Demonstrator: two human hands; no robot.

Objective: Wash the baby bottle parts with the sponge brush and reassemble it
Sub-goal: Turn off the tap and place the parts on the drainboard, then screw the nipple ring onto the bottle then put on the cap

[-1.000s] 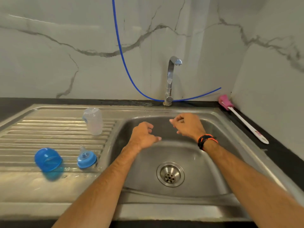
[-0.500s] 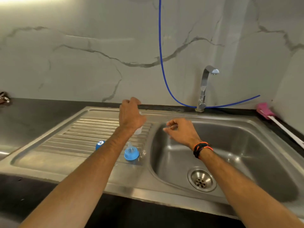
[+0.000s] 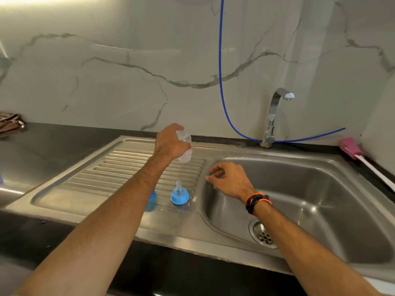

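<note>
Left hand [image 3: 170,144] holding clear plastic bottle [image 3: 185,149] above ribbed steel drainboard [image 3: 119,167], right hand [image 3: 229,180] loosely curled, empty, blue-ringed teat [image 3: 179,194] standing near, blue cap [image 3: 152,198] half hidden behind left arm, pink sponge brush [image 3: 352,148] on dark bench [image 3: 64,135].

Ahead of me: tap [image 3: 275,112] at wall | blue hose [image 3: 221,82] hanging behind | my wristband [image 3: 257,201] orange-black | bag [image 3: 10,122] far left on counter [image 3: 53,142]
</note>
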